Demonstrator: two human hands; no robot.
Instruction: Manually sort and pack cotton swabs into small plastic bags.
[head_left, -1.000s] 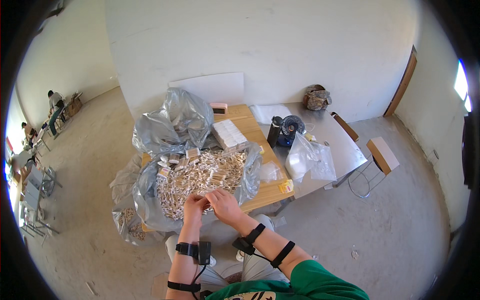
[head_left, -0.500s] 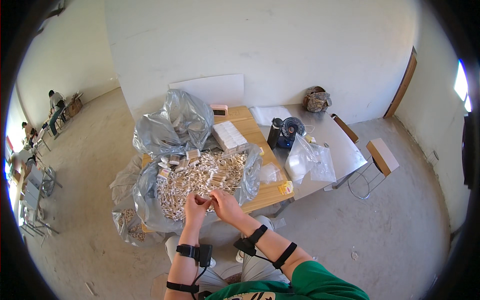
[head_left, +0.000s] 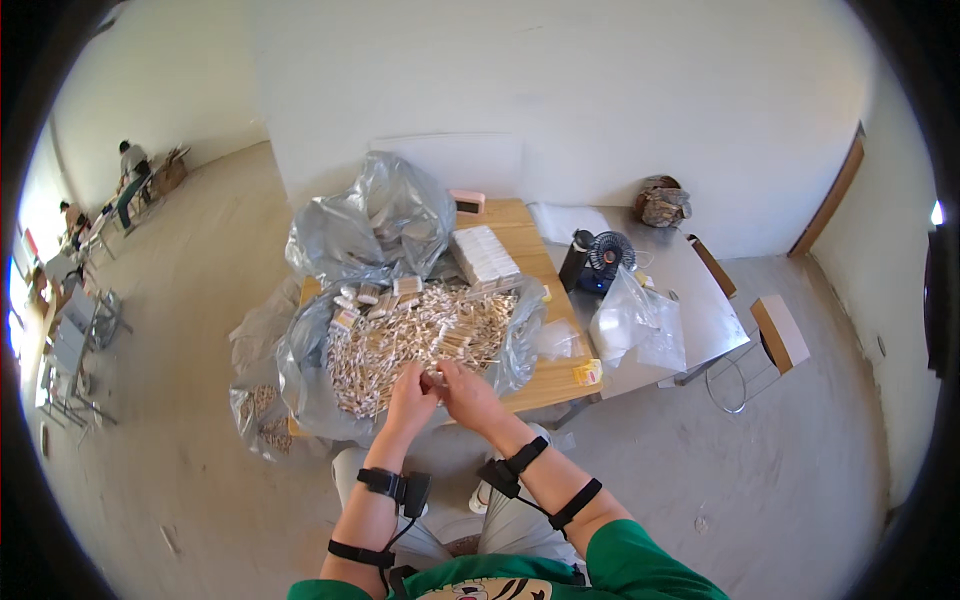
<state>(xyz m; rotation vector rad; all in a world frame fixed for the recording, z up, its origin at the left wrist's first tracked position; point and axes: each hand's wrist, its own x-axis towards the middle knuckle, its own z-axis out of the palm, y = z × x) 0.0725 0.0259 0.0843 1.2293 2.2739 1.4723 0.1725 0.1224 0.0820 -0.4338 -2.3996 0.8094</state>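
Observation:
A big heap of loose cotton swabs (head_left: pixel 400 345) fills a spread grey plastic bag (head_left: pixel 300 375) at the table's near side. Over the heap's near edge, my left hand (head_left: pixel 411 398) and my right hand (head_left: pixel 470 398) meet, fingers pinched together at the tips. Something small and pale may be between them, but the fingers hide it. At the heap's far left lie several small bundles of swabs (head_left: pixel 381 305). A block of white packs (head_left: pixel 484 256) stands just behind the heap.
A bulging grey bag (head_left: pixel 375 220) stands at the back left of the wooden table (head_left: pixel 535 290). On the metal table (head_left: pixel 705 300) are a black bottle (head_left: pixel 576 262), a small fan (head_left: pixel 610 257), clear bags (head_left: pixel 630 325) and a camouflage cap (head_left: pixel 662 203). A stool (head_left: pixel 780 335) is at right; people sit far left.
The whole view has shifted and tilted slightly. My hands remain together over the heap's near edge, with the fingers turned a little closer to each other.

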